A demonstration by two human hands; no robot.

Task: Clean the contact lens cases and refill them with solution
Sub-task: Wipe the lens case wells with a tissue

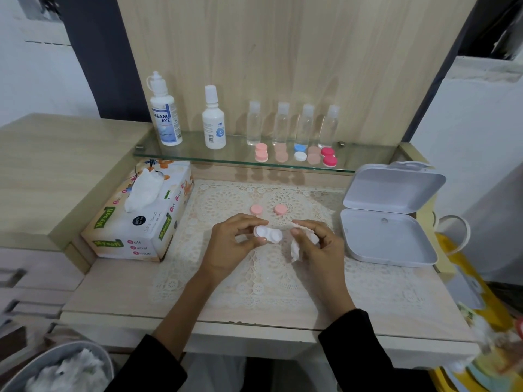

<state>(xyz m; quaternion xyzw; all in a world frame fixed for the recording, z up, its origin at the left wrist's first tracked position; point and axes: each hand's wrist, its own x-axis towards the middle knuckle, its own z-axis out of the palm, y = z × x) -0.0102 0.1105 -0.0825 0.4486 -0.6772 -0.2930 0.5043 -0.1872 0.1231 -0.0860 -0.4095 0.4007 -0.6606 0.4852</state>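
Left hand point(235, 244) holds a white contact lens case point(268, 234), right hand point(321, 250) holds a tissue point(296, 250).
Left fingers and thumb curl round one end of the open case. Right fingers pinch the crumpled tissue just beside it. Two pink caps point(256, 209) lie just past the fingertips.

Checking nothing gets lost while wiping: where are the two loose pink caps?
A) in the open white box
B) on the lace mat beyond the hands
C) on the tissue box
B: both pink caps lie on the lace mat, just beyond the left hand holding the uncapped white case.
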